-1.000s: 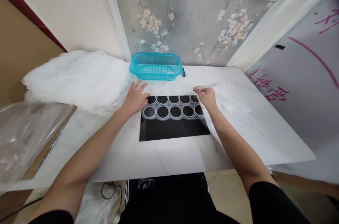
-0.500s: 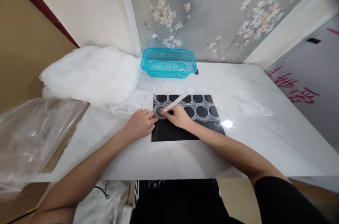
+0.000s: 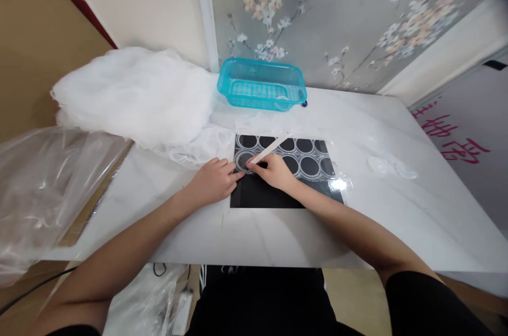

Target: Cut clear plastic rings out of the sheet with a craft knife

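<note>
A clear plastic sheet of round rings (image 3: 305,159) lies on a black mat (image 3: 278,196) on the white table (image 3: 246,235). My right hand (image 3: 273,171) is closed around a pale flat stick (image 3: 266,151), its lower tip at the front left ring. My left hand (image 3: 214,180) rests with curled fingers at the mat's left edge, its fingertips touching that same ring.
A turquoise basket (image 3: 262,83) stands at the back of the table. White gauzy fabric (image 3: 130,95) is heaped at the back left. Clear plastic bags (image 3: 43,182) cover the left side. Loose clear round pieces (image 3: 391,166) lie to the right of the mat.
My right hand crossed from the sheet's right end to its front left ring with the stick. My left hand slid down to the mat's left edge. The view shifted right.
</note>
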{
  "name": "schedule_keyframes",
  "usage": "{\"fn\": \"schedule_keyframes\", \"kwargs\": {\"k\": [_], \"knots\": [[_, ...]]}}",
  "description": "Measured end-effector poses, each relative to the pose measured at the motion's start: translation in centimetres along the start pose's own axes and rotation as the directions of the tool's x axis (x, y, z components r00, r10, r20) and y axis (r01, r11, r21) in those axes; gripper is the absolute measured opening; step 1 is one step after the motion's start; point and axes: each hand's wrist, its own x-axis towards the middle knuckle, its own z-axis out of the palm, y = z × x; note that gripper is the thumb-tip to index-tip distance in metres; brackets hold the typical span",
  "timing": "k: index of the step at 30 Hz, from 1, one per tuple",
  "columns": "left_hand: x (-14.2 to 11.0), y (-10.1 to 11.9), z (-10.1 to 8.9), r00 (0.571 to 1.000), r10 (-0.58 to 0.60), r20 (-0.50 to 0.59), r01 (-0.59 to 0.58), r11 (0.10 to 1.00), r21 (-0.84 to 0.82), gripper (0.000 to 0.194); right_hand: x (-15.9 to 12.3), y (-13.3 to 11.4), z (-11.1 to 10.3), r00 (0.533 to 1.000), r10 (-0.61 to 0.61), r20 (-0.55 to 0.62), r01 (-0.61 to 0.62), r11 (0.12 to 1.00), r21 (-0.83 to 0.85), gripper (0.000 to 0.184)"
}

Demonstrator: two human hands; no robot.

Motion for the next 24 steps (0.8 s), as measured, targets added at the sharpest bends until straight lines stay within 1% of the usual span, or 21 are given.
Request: {"fn": "schedule_keyframes", "kwargs": {"k": [2, 4, 6, 9, 11, 13, 16, 18, 19, 20, 21, 23, 24], "knots": [[0.0, 0.1, 0.2, 1.000, -0.004, 0.000, 0.004, 1.000, -0.019, 0.029, -0.2, 0.0, 0.1, 1.000, -0.026, -0.014, 0.025, 0.999, -0.028, 0.013], [0.0, 0.3, 0.3, 1.000, -0.011, 0.001, 0.011, 0.999, -0.033, 0.028, -0.6, 0.1, 0.3, 0.995, -0.094, -0.043, 0.090, 0.993, -0.072, 0.014], [0.0, 0.4, 0.4, 1.000, -0.015, -0.002, 0.015, 0.999, -0.039, 0.028, -1.1, 0.3, 0.6, 0.981, -0.185, -0.062, 0.174, 0.972, -0.156, 0.015], [0.0, 0.4, 0.3, 0.999, -0.035, 0.004, 0.035, 0.999, -0.036, 0.028, -1.9, 0.9, 0.8, 0.956, -0.291, -0.031, 0.268, 0.913, -0.308, 0.018], [0.0, 0.3, 0.4, 0.998, -0.050, 0.026, 0.051, 0.998, -0.037, 0.029, -2.3, 1.1, 0.8, 0.942, -0.335, 0.018, 0.315, 0.866, -0.388, 0.019], [0.1, 0.2, 0.4, 0.997, -0.056, 0.051, 0.058, 0.997, -0.043, 0.030, -2.5, 1.0, 0.5, 0.921, -0.376, 0.097, 0.377, 0.803, -0.463, 0.021], [0.2, 0.1, 0.4, 0.994, -0.060, 0.086, 0.066, 0.996, -0.058, 0.030, -2.8, 0.6, 0.1, 0.869, -0.431, 0.244, 0.491, 0.687, -0.535, 0.022], [0.3, 0.0, 0.3, 0.992, -0.060, 0.111, 0.070, 0.994, -0.082, 0.030, -2.8, 0.3, 0.0, 0.841, -0.454, 0.295, 0.538, 0.645, -0.542, 0.022], [0.4, -0.1, 0.3, 0.991, -0.061, 0.120, 0.073, 0.993, -0.097, 0.030, -2.6, 0.1, 0.0, 0.838, -0.456, 0.298, 0.542, 0.643, -0.541, 0.022], [0.5, -0.2, 0.2, 0.990, -0.061, 0.127, 0.076, 0.991, -0.115, 0.031, -2.3, 0.1, 0.0, 0.845, -0.451, 0.287, 0.532, 0.654, -0.538, 0.022], [0.5, -0.2, 0.2, 0.989, -0.065, 0.130, 0.082, 0.988, -0.132, 0.032, -1.8, 0.1, -0.1, 0.862, -0.439, 0.253, 0.503, 0.680, -0.533, 0.022], [0.6, -0.3, 0.1, 0.989, -0.076, 0.131, 0.097, 0.982, -0.162, 0.035, 0.0, 0.4, -0.5, 0.914, -0.391, 0.111, 0.392, 0.776, -0.493, 0.019], [0.6, -0.3, 0.1, 0.988, -0.083, 0.131, 0.105, 0.979, -0.175, 0.036, 1.3, 0.7, -1.0, 0.936, -0.351, 0.013, 0.321, 0.839, -0.440, 0.018]]}}
